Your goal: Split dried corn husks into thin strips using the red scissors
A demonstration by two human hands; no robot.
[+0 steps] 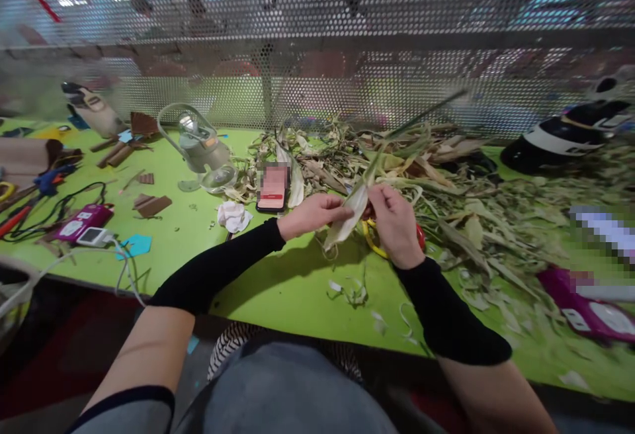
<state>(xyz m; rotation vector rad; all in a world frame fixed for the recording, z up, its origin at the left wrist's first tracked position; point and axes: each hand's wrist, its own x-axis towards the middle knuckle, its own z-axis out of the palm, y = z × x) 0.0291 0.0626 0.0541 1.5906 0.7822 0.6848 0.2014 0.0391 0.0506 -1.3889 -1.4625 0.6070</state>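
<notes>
At lower centre, pale scraps [355, 295] lie on a green table [278, 295]. Mid-frame, the left hand [317, 214] pinches a long pale husk [349, 217]; the right hand [397, 225] pinches it too, a yellow-and-red tool [371, 241], perhaps scissors, tucked by its palm. The thin husk could split if pulled unevenly, or the tool could snag it. Left of centre, a phone [272, 196] lies near enough to be bumped. Beyond, heaped husks [466, 222] could catch the husk's tip; behind stands a perforated screen [307, 90].

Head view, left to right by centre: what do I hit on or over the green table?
Purple device, blue paper piece, crumpled tissue, phone, left hand, pale husk strip, right hand, second purple device.
</notes>
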